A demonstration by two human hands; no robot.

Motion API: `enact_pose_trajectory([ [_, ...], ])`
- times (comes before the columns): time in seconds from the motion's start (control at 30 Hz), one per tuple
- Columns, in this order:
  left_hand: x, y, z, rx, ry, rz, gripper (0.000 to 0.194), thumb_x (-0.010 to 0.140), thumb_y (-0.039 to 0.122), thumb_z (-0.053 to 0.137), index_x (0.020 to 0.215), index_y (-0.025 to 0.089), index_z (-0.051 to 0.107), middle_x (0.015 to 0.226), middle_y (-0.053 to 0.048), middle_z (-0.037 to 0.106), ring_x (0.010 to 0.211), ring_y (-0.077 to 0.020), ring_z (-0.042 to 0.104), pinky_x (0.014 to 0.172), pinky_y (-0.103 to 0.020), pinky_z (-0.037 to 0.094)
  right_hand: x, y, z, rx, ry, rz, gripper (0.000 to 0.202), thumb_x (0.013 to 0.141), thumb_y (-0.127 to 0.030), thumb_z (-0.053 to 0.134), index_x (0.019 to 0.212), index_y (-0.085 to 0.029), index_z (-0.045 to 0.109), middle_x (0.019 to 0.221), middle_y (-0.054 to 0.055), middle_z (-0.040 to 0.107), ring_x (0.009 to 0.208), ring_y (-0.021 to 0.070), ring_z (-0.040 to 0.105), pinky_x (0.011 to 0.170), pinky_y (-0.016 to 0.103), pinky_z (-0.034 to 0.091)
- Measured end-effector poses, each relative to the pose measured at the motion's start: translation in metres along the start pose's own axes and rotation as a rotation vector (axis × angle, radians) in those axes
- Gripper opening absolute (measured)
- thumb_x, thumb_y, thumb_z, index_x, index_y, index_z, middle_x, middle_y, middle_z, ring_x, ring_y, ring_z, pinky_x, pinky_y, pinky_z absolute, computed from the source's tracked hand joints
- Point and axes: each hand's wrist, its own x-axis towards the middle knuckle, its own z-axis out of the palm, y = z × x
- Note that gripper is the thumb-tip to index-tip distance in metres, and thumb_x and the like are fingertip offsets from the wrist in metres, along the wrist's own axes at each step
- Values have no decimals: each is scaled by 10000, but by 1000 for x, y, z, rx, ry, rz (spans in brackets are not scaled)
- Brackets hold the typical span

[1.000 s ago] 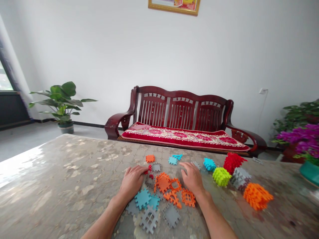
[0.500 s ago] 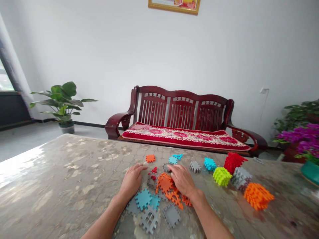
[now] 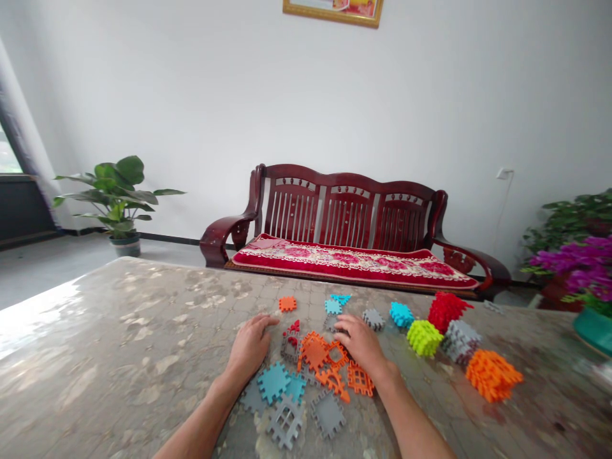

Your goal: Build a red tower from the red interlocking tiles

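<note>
My left hand [image 3: 249,344] rests on the tabletop with its fingers apart and nothing in them, left of a dark grey frame tile [image 3: 289,347] with small red pieces [image 3: 293,327] on it. My right hand [image 3: 361,343] has its fingertips on a small grey interlocking tile [image 3: 329,323], which they partly cover. Between my hands lie a solid orange tile [image 3: 314,350], an orange arch-shaped piece [image 3: 333,380] and an orange window tile [image 3: 360,378]. Closer to me are a blue tile [image 3: 274,382], a grey window tile [image 3: 285,421] and a plain grey tile [image 3: 328,413].
Stacks of tiles stand to the right: grey [image 3: 373,319], blue [image 3: 401,314], lime green [image 3: 424,338], red [image 3: 447,310], another grey [image 3: 461,341] and orange [image 3: 494,375]. Farther back lie a lone orange tile [image 3: 287,304] and a light blue tile [image 3: 333,307]. A wooden bench [image 3: 354,210] is beyond the table.
My right hand has moved right, and the small grey tile has shifted right with its fingertips. More of the orange pieces now shows. My left hand has hardly moved.
</note>
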Motion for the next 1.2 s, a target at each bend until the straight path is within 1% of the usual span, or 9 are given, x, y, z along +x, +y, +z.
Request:
enact_pose_trajectory([
  [0.2,0,3,-2,11,-15,-6,477,750,47,441,1089,208,736,1279,-54,681,1237,-188,583,1110,-332,392,-2,-7,1,-59,73,1,199,865,-199,517,877,-230,713,1007,48,728,1008,213,643,912,308,447],
  [0.4,-1,4,-4,22,-31,-21,479,756,48,439,1101,208,731,1299,-57,670,1246,-184,575,1118,-327,376,1,-1,2,215,196,273,288,895,-299,413,855,-223,688,850,36,746,831,194,688,745,269,471],
  [0.57,-1,3,-3,17,-33,-22,482,757,50,438,1105,209,731,1300,-61,667,1246,-188,574,1115,-330,376,2,9,2,218,246,370,319,879,-305,391,901,-218,697,895,43,752,833,198,700,736,279,478],
  [0.63,0,2,-2,18,-30,-19,481,758,51,436,1105,203,732,1302,-69,664,1243,-192,575,1115,-337,376,1,8,2,252,250,341,331,886,-330,398,969,-216,697,959,51,752,882,204,695,783,295,489],
  [0.77,0,1,-1,24,-31,-19,476,763,61,440,1111,206,730,1307,-67,662,1245,-189,572,1109,-328,379,-1,-2,4,384,111,87,336,840,-382,535,1085,-214,692,1096,62,728,943,203,673,875,321,501],
  [0.87,0,-2,-1,51,-4,-44,461,772,81,451,1111,224,729,1292,-53,672,1228,-196,583,1106,-335,379,-3,-11,3,287,33,-20,368,746,-342,671,1091,-221,707,1155,69,706,1057,227,639,960,350,474],
  [0.93,0,-4,-2,73,21,-75,444,785,105,456,1109,239,727,1282,-43,677,1216,-207,587,1102,-354,379,-5,-15,2,186,12,-27,342,732,-293,687,1065,-224,722,1149,67,710,1117,241,614,1002,364,448],
  [1.07,-2,-4,-3,92,44,-104,421,802,138,456,1107,254,723,1278,-46,677,1222,-223,578,1099,-391,371,-5,-16,1,105,25,-15,272,829,-267,584,1055,-235,734,1126,55,732,1079,227,639,988,353,454],
  [1.2,-4,-1,-5,103,43,-118,425,797,138,456,1109,259,718,1278,-44,676,1235,-222,566,1100,-395,360,0,-4,5,177,165,163,353,914,-313,424,1030,-224,746,1031,66,762,967,215,696,866,313,512],
])
